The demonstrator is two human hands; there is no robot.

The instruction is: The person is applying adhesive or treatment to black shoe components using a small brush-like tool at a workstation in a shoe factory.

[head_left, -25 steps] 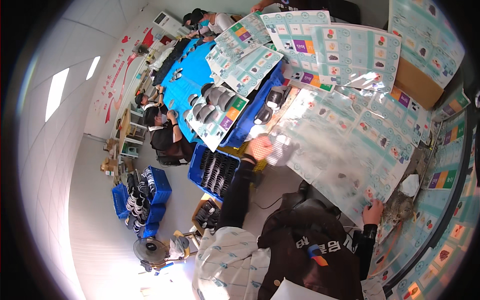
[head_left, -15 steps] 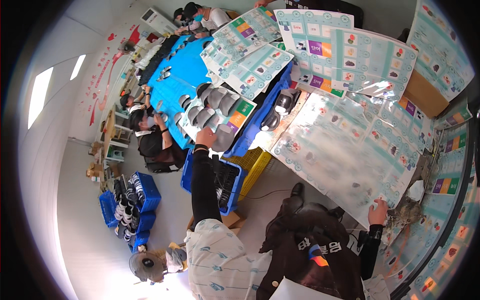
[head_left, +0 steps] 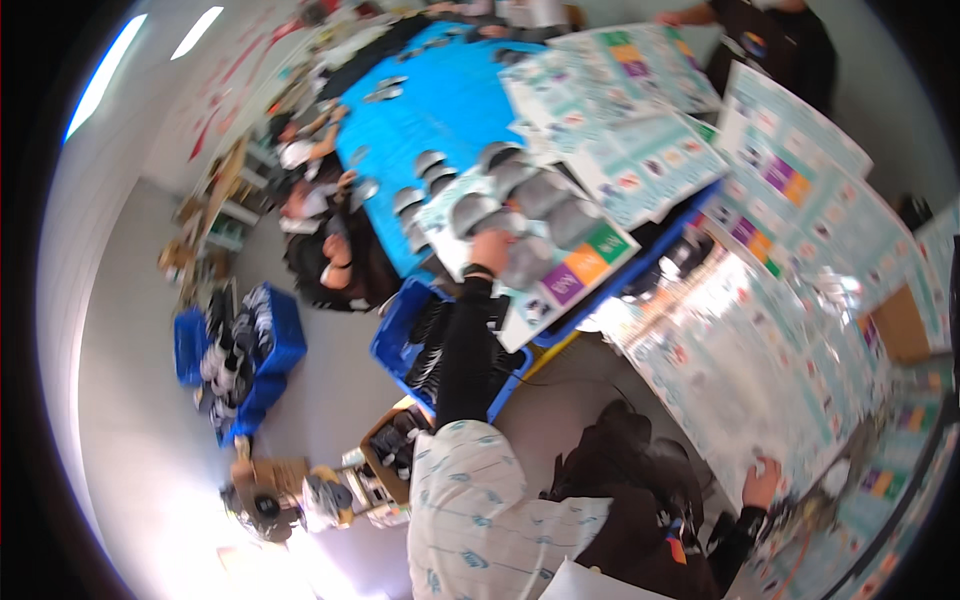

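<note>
My left hand (head_left: 491, 250) reaches forward over a printed board (head_left: 562, 283) that carries several grey curved pieces, cup-shaped like shoe parts. One such grey curved piece (head_left: 528, 263) lies right beside its fingers, which are smeared by motion, so their grip does not show. Near the front right edge of a wide, printed tabletop sheet (head_left: 715, 385) rests my right hand (head_left: 762, 483), fingers apart and nothing seen in them. Dark shoe-like items (head_left: 684, 254) stand at the sheet's far left edge.
Below my left arm sits a blue crate (head_left: 398, 335) of dark pieces, with an open carton (head_left: 385, 440) nearer. Stacked blue crates (head_left: 272, 335) stand on the floor at left. Co-workers (head_left: 325, 225) work along a blue table (head_left: 430, 105); another person (head_left: 775, 45) stands far right.
The view has swung, so the scene shifts and blurs. My left hand stays over the board by the grey pieces; my right hand stays at the sheet's edge. A person's torso shows at far right.
</note>
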